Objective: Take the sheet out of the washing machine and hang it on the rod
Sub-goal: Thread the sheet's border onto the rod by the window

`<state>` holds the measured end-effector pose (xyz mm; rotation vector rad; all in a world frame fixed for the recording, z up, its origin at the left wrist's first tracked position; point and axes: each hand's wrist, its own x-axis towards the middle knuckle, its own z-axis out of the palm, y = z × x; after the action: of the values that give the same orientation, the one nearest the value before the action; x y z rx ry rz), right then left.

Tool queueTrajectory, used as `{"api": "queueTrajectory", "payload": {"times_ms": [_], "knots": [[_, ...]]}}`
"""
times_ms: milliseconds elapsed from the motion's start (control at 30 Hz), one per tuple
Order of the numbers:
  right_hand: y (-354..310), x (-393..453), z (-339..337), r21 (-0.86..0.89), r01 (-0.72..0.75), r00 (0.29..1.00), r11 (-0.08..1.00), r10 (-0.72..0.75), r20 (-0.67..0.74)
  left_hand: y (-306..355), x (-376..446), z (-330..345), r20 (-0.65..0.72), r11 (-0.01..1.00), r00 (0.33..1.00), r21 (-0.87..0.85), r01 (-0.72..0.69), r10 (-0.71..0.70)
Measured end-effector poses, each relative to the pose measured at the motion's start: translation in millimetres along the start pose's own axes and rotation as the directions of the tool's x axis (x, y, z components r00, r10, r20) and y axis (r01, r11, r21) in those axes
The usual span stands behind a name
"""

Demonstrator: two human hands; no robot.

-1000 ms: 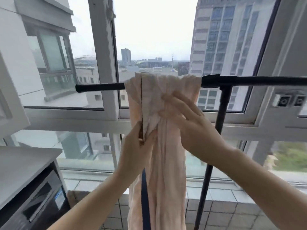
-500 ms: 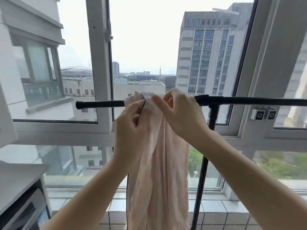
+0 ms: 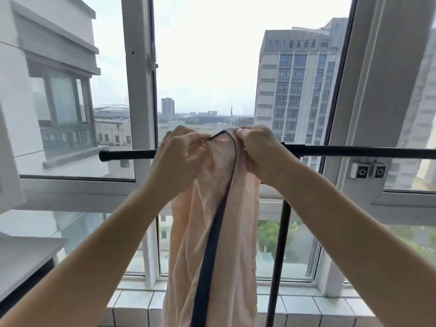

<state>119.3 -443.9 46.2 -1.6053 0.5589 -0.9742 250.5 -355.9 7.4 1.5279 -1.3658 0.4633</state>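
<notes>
A: Where is the sheet [image 3: 212, 232] seen?

B: It is draped over the rod [image 3: 354, 152], hanging below it.

A: And the fingers?

B: The sheet's top is pinched by the left hand [image 3: 179, 154] and right hand [image 3: 257, 149], just above the rod.

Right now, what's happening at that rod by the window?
A person is hanging a pale pink sheet with a dark edge band over the black rod. Both hands are up at the rod: the left hand and the right hand each grip the bunched top of the sheet. The rest hangs down in a narrow bundle, not spread out.
</notes>
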Motion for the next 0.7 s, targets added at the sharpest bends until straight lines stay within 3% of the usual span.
{"api": "queueTrajectory", "payload": {"times_ms": [67,100,167,200,333,433,500,533,700], "knots": [[-3.4,-2.6,-3.1,-0.085,-0.046,0.998,0.995,0.05,0.048,-4.6,-1.8,4.0,0.002,0.999,1.0,0.04,-0.026,0.026],[-4.3,-2.2,-4.5,-0.223,-0.055,0.996,0.973,0.069,0.06,-5.8,-2.1,5.8,-0.013,0.998,0.999,0.051,-0.041,0.042],[-8.2,0.1,-7.5,-0.494,0.025,0.998,0.869,0.01,0.069,-5.4,-0.4,8.3,-0.036,0.996,0.997,0.061,-0.061,0.063],[-10.8,4.0,-9.3,-0.545,0.08,0.997,0.835,-0.061,0.053,-5.6,1.0,9.9,-0.04,0.995,0.997,0.069,-0.068,0.071],[-22.2,30.7,-34.0,-0.589,0.135,0.928,0.797,-0.309,-0.206,-6.6,9.7,14.1,-0.067,0.995,0.995,0.081,-0.066,0.072],[-12.6,34.9,-53.8,-0.837,0.061,0.846,0.544,-0.474,-0.246,-8.9,17.4,18.4,-0.017,0.991,0.994,0.087,-0.103,0.104],[-4.4,30.0,-61.7,-0.941,-0.036,0.828,0.338,-0.517,-0.218,-8.0,22.2,20.7,0.021,0.984,0.991,0.116,-0.135,0.133],[-3.0,26.4,-64.1,-0.956,-0.064,0.832,0.287,-0.514,-0.21,-6.9,25.6,21.1,0.029,0.983,0.99,0.118,-0.14,0.138],[-2.1,-0.4,-63.5,-0.94,-0.002,0.857,0.342,-0.483,-0.177,2.8,50.1,21.1,0.082,0.987,0.987,0.063,-0.145,0.14]]}}
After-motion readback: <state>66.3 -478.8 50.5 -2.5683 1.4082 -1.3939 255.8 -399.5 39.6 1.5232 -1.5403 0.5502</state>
